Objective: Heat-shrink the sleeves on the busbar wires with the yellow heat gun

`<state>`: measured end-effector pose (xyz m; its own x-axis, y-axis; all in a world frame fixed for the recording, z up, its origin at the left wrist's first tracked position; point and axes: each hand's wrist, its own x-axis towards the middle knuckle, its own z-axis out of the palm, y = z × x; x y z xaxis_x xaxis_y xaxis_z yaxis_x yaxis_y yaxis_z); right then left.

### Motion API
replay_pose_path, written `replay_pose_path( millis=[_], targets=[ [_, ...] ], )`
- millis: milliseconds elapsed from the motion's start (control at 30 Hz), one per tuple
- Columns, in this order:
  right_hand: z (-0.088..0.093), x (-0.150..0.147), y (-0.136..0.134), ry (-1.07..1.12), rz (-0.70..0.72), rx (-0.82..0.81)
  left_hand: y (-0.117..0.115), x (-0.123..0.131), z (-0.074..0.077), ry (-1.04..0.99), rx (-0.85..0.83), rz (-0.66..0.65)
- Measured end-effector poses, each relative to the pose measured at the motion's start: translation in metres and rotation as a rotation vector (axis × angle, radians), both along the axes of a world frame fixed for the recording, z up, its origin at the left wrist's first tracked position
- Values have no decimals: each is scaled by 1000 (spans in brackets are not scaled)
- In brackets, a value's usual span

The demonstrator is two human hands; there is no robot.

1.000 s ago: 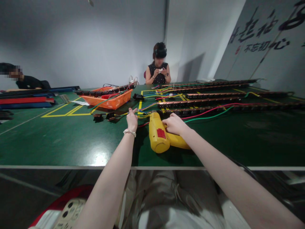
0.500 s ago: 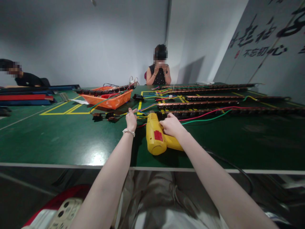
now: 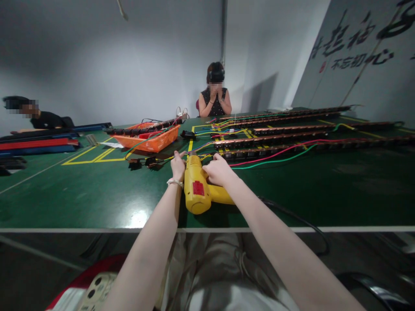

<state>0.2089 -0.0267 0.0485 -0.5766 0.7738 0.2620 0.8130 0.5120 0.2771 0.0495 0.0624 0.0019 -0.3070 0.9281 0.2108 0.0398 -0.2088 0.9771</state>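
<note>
My left hand point(image 3: 177, 167) pinches a thin bundle of coloured wires point(image 3: 170, 158) above the green table. Black connectors point(image 3: 151, 162) sit at the wires' left end. My right hand point(image 3: 220, 169) is closed at the yellow heat gun point(image 3: 196, 190), its curled fingers against the gun's body and handle; part of the grip is hidden. Pointing away from me, the gun's nozzle point(image 3: 192, 153) is at the wires, just right of my left hand. Beyond my right hand lies a long dark strip point(image 3: 259, 153) with red and green wires point(image 3: 275, 160) beside it.
An orange basket point(image 3: 158, 144) holding dark strips stands behind my left hand. More long copper-coloured strips point(image 3: 292, 128) lie at the back right. Blue and red bars point(image 3: 39, 144) are stacked at left. A black cord point(image 3: 292, 210) runs off the front edge. Two people sit beyond the table.
My right hand and the heat gun have moved left together, bringing the nozzle closer to my left hand. The left hand stays on the wires. The view has shifted slightly.
</note>
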Motion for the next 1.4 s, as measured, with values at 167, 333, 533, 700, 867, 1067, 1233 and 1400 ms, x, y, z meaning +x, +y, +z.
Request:
replay_pose_path(
  millis=[167,333,533,700,867,1067,1233,1400],
  targets=[
    [-1,3,3,18,-1,-23,1,0,-1,14,22,3],
    [-3,8,4,13,-13,-74,-3,3,1,52,46,-9],
    [-5,23,6,42,-50,-105,3,4,-4,96,132,63],
    [-6,41,7,52,-119,-115,8,4,-9,117,195,64],
    [-6,47,4,-32,-89,-2,13,2,-12,144,181,87],
    [-1,36,-2,-67,-79,64,15,2,-12,105,160,74],
    [4,6,-8,-19,-33,43,12,0,-10,46,115,33],
    [7,-10,-11,16,-18,22,7,-1,-6,-49,23,-15]
  ],
)
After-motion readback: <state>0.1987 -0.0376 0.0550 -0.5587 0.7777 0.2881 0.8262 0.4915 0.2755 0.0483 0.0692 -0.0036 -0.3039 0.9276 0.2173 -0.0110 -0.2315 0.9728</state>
